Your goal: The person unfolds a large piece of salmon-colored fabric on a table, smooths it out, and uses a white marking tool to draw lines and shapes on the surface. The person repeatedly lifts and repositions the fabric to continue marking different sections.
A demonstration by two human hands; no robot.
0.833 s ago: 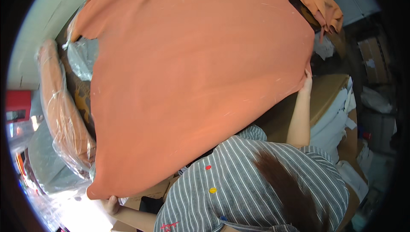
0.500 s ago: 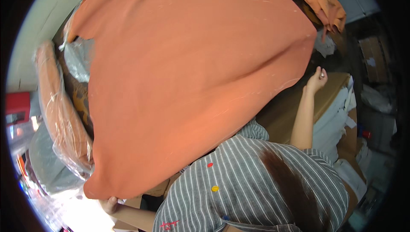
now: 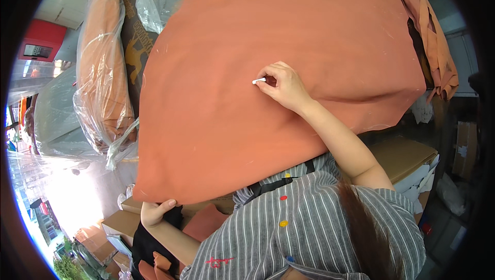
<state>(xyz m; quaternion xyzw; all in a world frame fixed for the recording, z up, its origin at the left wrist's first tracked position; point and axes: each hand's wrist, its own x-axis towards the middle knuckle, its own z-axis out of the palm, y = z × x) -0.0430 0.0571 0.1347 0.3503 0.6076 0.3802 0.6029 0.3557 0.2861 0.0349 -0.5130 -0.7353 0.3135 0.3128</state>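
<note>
Two hands are now sharing the big orange hide (image 3: 289,74): your right hand (image 3: 281,85), which was out at the hide's right edge a moment ago, is now sitting in the middle of the sheet, fingers pinched narrow around a small white chalk stick (image 3: 259,80) whose tip is touching the surface, while your left hand (image 3: 154,212) is curling under the near lower corner and gripping the edge. The sheet, which was billowing and sliding before, is now lying spread and mostly flat over the counter, so by my reading you are moving from spreading to marking. A fold is still rising toward the right side, near the orange scraps (image 3: 438,53) hanging off the far corner, and it could be pulling the surface uneven under the chalk. To your left, a plastic-wrapped roll (image 3: 100,69) is lying alongside the hide, close to its edge, with crumpled clear film (image 3: 154,7) beyond it. Cardboard boxes (image 3: 407,156) are crowding the space below the right side
</note>
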